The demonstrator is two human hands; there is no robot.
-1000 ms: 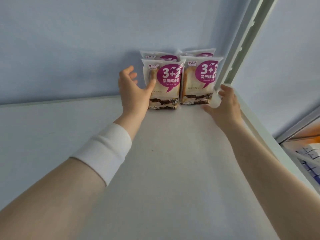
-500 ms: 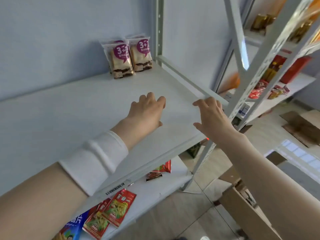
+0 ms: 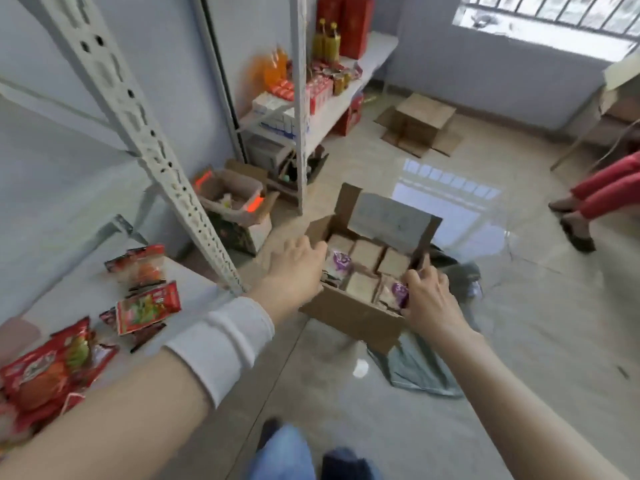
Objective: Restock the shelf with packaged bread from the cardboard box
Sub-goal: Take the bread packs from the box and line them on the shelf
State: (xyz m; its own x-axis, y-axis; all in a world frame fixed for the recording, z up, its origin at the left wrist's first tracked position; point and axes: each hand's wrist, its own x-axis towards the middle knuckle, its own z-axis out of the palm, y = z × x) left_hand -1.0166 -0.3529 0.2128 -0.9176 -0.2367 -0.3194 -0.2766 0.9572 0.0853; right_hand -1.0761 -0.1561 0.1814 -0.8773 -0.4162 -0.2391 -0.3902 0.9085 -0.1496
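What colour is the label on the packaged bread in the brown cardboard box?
Purple; the packaged bread label shows best in the head view.

A small shop stockroom: slotted metal shelving stacked with packaged snacks, opened cardboard boxes on the tiled floor.

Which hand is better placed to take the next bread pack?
Probably right. The right hand has its fingers at a bread pack in the cardboard box; the left hand hovers open over the box's left edge.
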